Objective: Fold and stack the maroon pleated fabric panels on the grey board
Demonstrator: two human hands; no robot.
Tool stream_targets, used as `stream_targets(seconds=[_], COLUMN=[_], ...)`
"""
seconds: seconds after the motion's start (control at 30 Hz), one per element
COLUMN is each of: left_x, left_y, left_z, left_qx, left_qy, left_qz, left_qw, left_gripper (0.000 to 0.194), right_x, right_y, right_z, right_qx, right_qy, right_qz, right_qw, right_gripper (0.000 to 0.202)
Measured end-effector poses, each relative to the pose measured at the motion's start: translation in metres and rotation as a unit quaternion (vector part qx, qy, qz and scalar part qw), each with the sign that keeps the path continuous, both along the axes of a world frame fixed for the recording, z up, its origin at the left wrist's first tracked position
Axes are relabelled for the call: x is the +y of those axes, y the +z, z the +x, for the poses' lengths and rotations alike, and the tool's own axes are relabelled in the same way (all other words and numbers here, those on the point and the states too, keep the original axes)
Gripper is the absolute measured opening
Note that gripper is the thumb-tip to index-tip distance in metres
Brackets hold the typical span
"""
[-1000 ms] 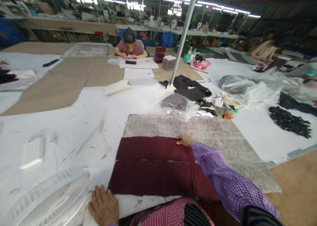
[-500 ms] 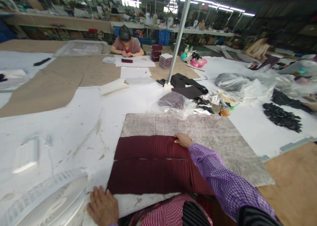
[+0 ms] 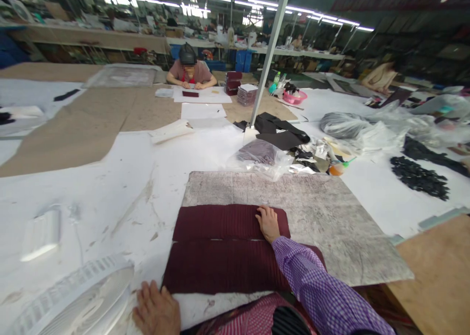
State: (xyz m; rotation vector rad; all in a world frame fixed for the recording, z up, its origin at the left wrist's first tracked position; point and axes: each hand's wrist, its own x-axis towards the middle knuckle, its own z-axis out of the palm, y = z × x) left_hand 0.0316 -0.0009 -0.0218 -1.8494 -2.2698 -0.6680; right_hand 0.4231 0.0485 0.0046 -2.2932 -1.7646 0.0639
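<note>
Two rows of overlapping dark maroon fabric or leather pieces lie on a grey, stained board (image 3: 352, 242). The far row (image 3: 216, 222) is narrower than the near row (image 3: 227, 266), and a thin gap runs between them. My right hand (image 3: 269, 223), below a purple checked sleeve, rests on the right part of the far row with its fingers spread on the pieces. My forearm covers some of the near row's right side. My left hand (image 3: 156, 308) lies flat on the white table by the near row's lower left corner, fingers apart, holding nothing.
A white fan (image 3: 91, 300) stands at lower left. Beyond the board are a plastic bag (image 3: 260, 156), black scraps (image 3: 282, 136) and a metal post (image 3: 270, 56). Small black pieces (image 3: 420, 176) are heaped at right. A co-worker (image 3: 191, 70) sits across the table.
My right hand has turned and slid slightly nearer me across the far row, from its far edge onto its top. That row's right end now shows. My left hand stays flat.
</note>
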Motion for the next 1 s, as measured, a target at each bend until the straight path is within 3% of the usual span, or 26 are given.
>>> stream_targets(seconds=[0.27,0.43,0.6,0.67,0.83,1.0], left_x=[-0.003,-0.001,0.0,0.002,0.006,0.001], left_y=[-0.002,-0.009,-0.013,-0.013,-0.006,0.002], left_z=[-0.002,-0.004,-0.006,-0.007,-0.003,0.007], left_qx=[-0.001,-0.01,-0.016,-0.019,-0.012,0.008], left_qy=[-0.006,-0.003,-0.016,-0.021,-0.016,0.03], left_qz=[0.006,0.025,0.034,0.035,0.011,-0.051], left_qw=[1.0,1.0,0.999,0.999,1.0,0.998], left_gripper=[0.049,0.05,0.049,0.049,0.046,0.038], right_x=[0.001,0.0,0.008,0.012,0.004,-0.012], right_y=[-0.002,-0.003,0.003,0.007,0.018,0.018], right_z=[-0.008,-0.028,-0.051,-0.044,-0.01,-0.001], right_qx=[-0.002,-0.001,0.012,0.011,-0.005,0.039], right_qy=[0.051,0.042,0.124,0.125,0.016,0.099], right_qz=[-0.012,-0.022,-0.037,-0.035,-0.003,0.037], right_qw=[0.999,0.999,0.991,0.992,1.0,0.994], right_gripper=[0.049,0.055,0.054,0.051,0.058,0.062])
